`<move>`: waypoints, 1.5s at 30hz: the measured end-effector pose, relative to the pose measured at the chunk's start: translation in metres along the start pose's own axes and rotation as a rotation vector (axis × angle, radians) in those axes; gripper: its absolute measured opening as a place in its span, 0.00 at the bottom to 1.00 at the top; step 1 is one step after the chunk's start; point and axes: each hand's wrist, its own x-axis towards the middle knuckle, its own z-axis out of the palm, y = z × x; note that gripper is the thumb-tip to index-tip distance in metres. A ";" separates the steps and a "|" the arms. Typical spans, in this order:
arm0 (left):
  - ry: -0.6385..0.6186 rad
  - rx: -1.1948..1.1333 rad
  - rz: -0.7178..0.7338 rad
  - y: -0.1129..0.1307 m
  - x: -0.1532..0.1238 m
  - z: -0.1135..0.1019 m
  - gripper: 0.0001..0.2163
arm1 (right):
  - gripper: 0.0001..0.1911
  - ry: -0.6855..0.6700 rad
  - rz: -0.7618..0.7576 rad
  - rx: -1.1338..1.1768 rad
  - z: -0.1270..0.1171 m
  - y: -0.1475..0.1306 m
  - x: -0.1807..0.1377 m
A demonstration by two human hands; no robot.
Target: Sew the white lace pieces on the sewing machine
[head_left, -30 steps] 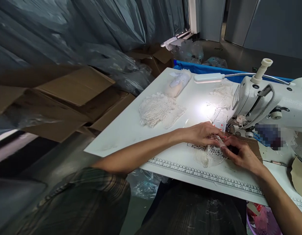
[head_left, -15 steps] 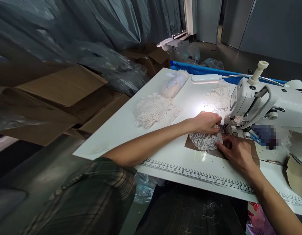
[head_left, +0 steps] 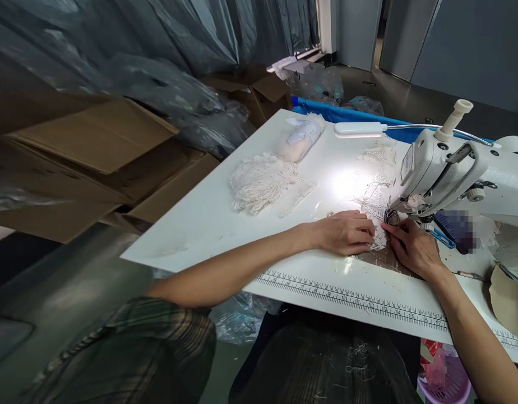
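Observation:
My left hand (head_left: 347, 233) lies on a piece of white lace (head_left: 379, 240) in front of the needle of the white sewing machine (head_left: 452, 174), fingers curled down and pressing it to the table. From the right, my right hand (head_left: 412, 247) pinches the same lace just below the presser foot (head_left: 389, 216). Most of the lace is hidden under both hands. It rests on a brown patch (head_left: 377, 261) on the white table (head_left: 225, 219).
A heap of white lace (head_left: 263, 182) and a wrapped bundle (head_left: 299, 143) lie farther back on the table, more lace (head_left: 379, 163) under the lamp (head_left: 357, 129). A printed ruler (head_left: 347, 297) runs along the front edge. Cardboard boxes (head_left: 95, 157) stand left. A tape roll (head_left: 509, 300) sits right.
The lace that was spread below my hands has been gathered up to the needle. Both hands have moved closer to the presser foot.

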 end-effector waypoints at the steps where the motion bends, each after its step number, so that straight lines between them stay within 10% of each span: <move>1: -0.005 0.043 -0.006 0.002 0.000 0.003 0.09 | 0.22 0.000 0.003 0.001 -0.001 -0.001 0.000; 10: 0.219 -0.118 -0.239 0.001 0.006 0.009 0.11 | 0.20 -0.072 -0.111 0.499 -0.022 0.012 -0.005; 21: -0.021 0.070 -0.132 0.004 0.002 0.008 0.09 | 0.18 -0.070 -0.273 0.439 -0.015 0.005 -0.006; 45: 0.049 0.146 -0.065 0.001 -0.002 0.014 0.11 | 0.24 -0.017 -0.041 0.140 -0.008 0.007 0.001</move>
